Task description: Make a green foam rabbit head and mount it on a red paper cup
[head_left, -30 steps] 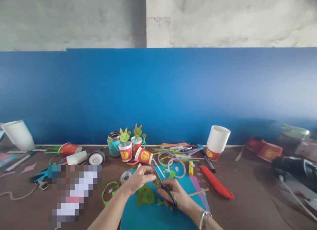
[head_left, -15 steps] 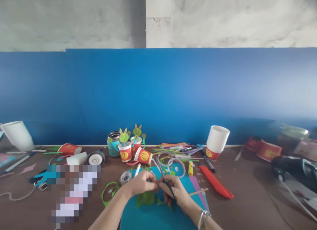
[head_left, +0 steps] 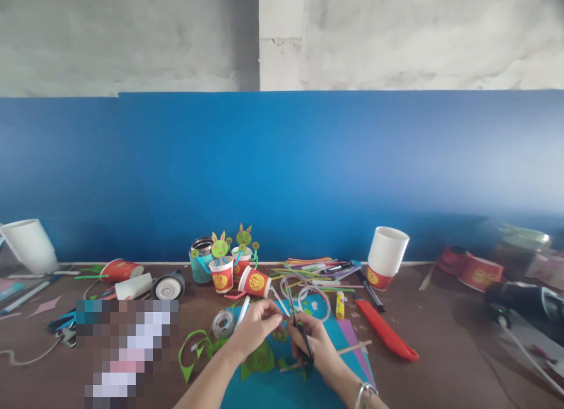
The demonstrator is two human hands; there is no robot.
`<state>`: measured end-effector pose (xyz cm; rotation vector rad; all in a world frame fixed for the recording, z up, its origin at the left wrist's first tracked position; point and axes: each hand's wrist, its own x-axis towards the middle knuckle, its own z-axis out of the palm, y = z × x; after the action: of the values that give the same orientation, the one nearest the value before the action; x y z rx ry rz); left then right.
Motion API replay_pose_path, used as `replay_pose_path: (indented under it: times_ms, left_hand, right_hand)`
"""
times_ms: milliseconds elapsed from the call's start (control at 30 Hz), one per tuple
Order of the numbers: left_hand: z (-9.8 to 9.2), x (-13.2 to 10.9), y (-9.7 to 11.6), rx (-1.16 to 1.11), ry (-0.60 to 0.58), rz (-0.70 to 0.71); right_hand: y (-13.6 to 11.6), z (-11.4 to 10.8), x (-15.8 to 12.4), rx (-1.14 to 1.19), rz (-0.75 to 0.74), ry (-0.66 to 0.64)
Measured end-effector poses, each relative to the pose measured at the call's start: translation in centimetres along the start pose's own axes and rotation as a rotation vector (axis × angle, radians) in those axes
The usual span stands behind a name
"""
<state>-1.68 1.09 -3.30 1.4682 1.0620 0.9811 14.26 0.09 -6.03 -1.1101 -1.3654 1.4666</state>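
Over a blue sheet [head_left: 282,396] my two hands are close together. My right hand [head_left: 318,341] is closed round dark-handled scissors [head_left: 305,337], whose blades point up and away from me. Thumb and fingers of my left hand [head_left: 259,324] are pinched together just left of the scissors; whatever is between them is too small to make out. Beneath my hands lies a green paper piece [head_left: 259,359] with a drawn face, beside smaller green scraps [head_left: 296,369]. A roll of clear tape [head_left: 222,324] and a white marker [head_left: 242,310] sit beyond my left wrist.
Paper cups with green rabbit figures [head_left: 221,274] stand at the back, near a tipped red cup [head_left: 254,281]. Coloured sticks [head_left: 308,267], a glue stick [head_left: 340,305], a red pouch [head_left: 388,329] and stacked cups [head_left: 388,253] are to the right. Green offcuts [head_left: 187,365] lie left.
My left hand has shifted slightly right, its fingertips still pinched near the scissors. The right hand keeps the scissors. The whole view has moved slightly.
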Motion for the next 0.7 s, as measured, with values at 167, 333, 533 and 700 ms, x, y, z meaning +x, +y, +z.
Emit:
replay_pose_path:
  times_ms: [167,333,533,700]
  left_hand:
    - [0.1,-0.1,0.7,-0.114,0.168,-0.003]
    - [0.8,-0.2,1.0,-0.22,0.198,-0.011]
    - [1.0,0.0,0.6,-0.252,0.195,-0.033]
    - [1.2,-0.2,0.7,-0.227,0.189,-0.025]
  right_hand:
    - [0.0,0.2,-0.2,-0.01,0.016,-0.07]
    - [-0.2,0.4,-0.3,-0.038,0.007,-0.092]
    - [-0.3,0.4,-0.4,-0.054,0.023,-0.097]
    - [-0.4,0.5,-0.4,-0.054,-0.007,-0.1]
